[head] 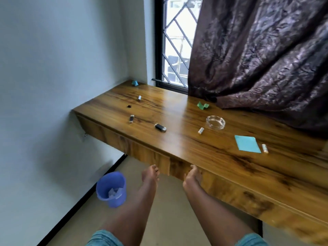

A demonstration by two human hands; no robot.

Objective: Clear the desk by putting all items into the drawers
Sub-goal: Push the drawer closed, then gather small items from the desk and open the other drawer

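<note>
A wooden desk (186, 139) is fixed to the wall, with two drawer fronts under its top. My left hand (150, 175) touches the lower edge of the left drawer front (142, 153). My right hand (192, 176) has its fingers hooked under the right drawer front (230, 189). Both drawers look closed. On the desk lie a glass ashtray (215, 122), a blue paper square (247, 143), three small white cylinders (201, 130), two small black sticks (160, 127), a green paper scrap (203, 106) and a teal scrap (135, 83).
A blue waste bin (111, 189) with paper in it stands on the floor to the left, by the white wall. A dark curtain (266, 59) hangs onto the desk's back right. A barred window (175, 50) is behind the desk.
</note>
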